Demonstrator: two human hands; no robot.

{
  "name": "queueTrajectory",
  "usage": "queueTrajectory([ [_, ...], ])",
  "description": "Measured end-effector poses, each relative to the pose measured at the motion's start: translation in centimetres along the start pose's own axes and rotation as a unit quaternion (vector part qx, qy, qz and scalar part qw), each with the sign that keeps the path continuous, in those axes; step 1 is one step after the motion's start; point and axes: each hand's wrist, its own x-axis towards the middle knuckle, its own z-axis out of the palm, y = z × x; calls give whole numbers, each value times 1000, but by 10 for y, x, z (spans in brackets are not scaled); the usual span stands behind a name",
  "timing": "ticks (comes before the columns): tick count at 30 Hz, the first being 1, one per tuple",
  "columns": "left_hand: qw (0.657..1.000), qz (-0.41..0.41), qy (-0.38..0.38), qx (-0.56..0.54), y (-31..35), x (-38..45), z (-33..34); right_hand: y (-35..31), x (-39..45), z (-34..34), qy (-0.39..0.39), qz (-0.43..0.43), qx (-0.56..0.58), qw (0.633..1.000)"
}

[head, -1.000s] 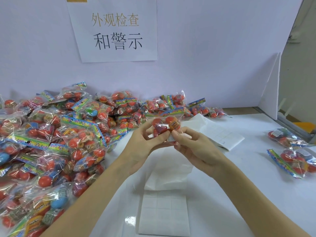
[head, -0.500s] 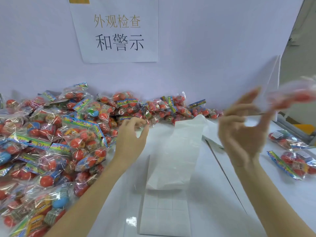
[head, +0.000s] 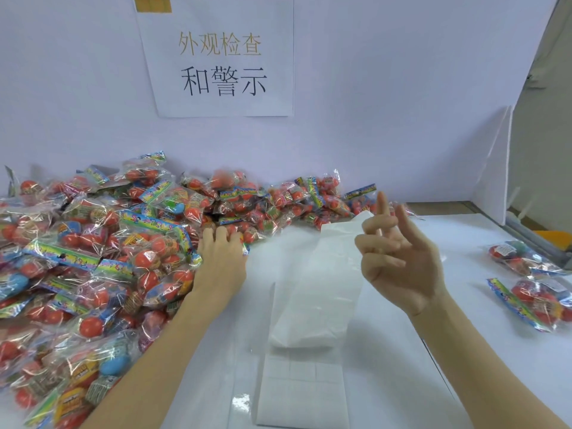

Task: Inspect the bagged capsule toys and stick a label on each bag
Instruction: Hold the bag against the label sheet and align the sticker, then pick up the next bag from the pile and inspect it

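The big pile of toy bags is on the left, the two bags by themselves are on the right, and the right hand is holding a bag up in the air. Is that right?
Almost. The head view shows the right hand raised with fingers loose, holding nothing. The big pile of toy bags is on the left, where the left hand reaches into it, and the two separate bags lie on the right.

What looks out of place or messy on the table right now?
The label sheet strip is curled up off the table rather than lying flat. Otherwise nothing odd: the unlabelled bags are just a loose heap.
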Motion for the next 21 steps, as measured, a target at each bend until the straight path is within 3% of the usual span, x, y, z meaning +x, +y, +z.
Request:
queueTrajectory([
  [2,995,34,37,-84,1,2,3,4,2,-1,-40,41,26,998],
  [7,979,60,63,-183,5,3,3,9,11,-8,17,44,-8,999],
  [10,943,77,170,-274,14,0,-8,11,12,-11,37,46,-19,998],
  [13,884,68,236,-399,26,-5,-22,11,14,-13,46,39,-31,998],
  [15,837,63,226,-495,37,-10,-30,12,16,-14,60,28,-96,993],
  [17,793,59,208,-570,48,-15,-37,16,17,-13,57,11,-245,968],
  [19,768,55,179,-612,58,-22,-42,26,17,-12,27,-3,-385,922],
  [21,757,49,141,-637,65,-27,-42,34,16,-11,-1,-6,-434,901],
])
